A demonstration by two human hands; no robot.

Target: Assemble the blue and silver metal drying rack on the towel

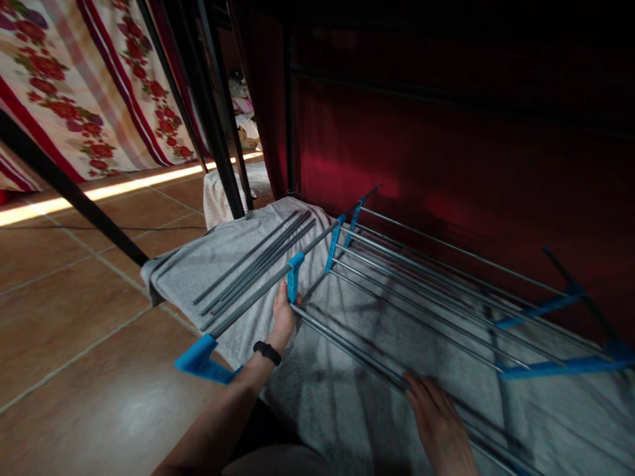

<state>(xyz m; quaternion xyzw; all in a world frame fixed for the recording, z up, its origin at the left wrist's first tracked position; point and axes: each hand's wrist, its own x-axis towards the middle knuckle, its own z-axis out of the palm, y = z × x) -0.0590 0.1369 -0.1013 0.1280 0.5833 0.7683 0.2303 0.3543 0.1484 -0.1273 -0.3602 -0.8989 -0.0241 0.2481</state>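
A partly joined drying rack of grey metal tubes and blue plastic brackets lies over a grey towel (387, 410). My left hand (284, 314), with a black band on the wrist, is closed around the lower end of a blue bracket (294, 268), where a rod end meets it. That bracket sits on a long grey tube (262, 291), with a blue corner piece (201, 357) at its near end. My right hand (439, 416) curls over metal rods (357, 354) at lower right; its thumb is hidden. Beyond, several thin rods (421, 264) run between blue brackets (333, 248) and blue end pieces (555, 365).
Several loose grey tubes (258, 261) lie on the towel at left. A black metal frame (79, 192) stands around it, with dark red cloth (397, 158) behind. Brown floor tiles (64, 291) stretch left towards a flowered curtain (89, 86). A dark cable (133, 228) crosses the floor.
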